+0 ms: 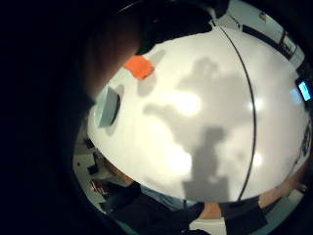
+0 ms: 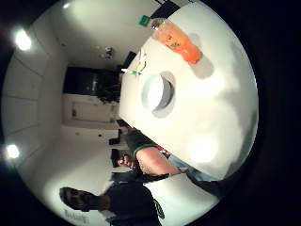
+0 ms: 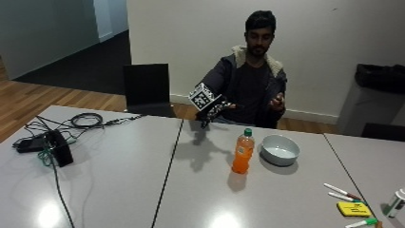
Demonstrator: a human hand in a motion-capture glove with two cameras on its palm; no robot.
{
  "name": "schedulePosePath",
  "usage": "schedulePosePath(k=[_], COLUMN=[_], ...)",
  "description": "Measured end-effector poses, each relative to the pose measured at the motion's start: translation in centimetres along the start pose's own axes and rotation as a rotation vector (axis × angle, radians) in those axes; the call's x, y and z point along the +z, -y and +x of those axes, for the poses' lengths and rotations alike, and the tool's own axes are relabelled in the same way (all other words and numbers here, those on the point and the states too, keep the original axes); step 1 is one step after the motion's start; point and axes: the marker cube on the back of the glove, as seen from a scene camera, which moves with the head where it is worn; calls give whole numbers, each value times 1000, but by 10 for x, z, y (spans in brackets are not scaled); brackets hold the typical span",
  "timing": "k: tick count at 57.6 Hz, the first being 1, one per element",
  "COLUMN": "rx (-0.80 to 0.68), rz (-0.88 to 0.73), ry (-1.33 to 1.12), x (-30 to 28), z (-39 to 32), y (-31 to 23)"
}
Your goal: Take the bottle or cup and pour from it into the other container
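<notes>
Broadly, a grey-white table (image 3: 126, 190) built of sections joined along dark seams fills the foreground, and a person sits at its far edge in a dark jacket with a pale fleece collar. Behind the table on the person's right stands a black chair (image 3: 147, 89). On the table in front of the person sits a pale bowl (image 3: 280, 150), upright and round, and just beside it, toward the person's right, an orange bottle (image 3: 243, 151) with a green cap stands upright; the two are near each other but do not touch. The gloved right hand (image 3: 212, 112) hangs in the air above the table's far edge, well apart from the bottle and holding nothing, its fingers drooping in a relaxed way. The bare left hand (image 3: 276, 101) is raised at chest height, fingers loosely curled, also holding nothing. Near the table's corner on the person's left lie a yellow block (image 3: 353, 209) and several markers (image 3: 342, 191), and at the opposite end a black device (image 3: 58, 147) with coiled cables (image 3: 87, 119).
</notes>
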Motion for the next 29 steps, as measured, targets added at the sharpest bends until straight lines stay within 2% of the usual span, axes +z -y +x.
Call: schedulePosePath(k=[3,7,13,29], rx=[35,-58,56,36], rz=[-45,38,-65,-83], ry=[68,182,244,410], x=[9,23,37,62], z=[3,6,9,17], y=[9,43,61,127])
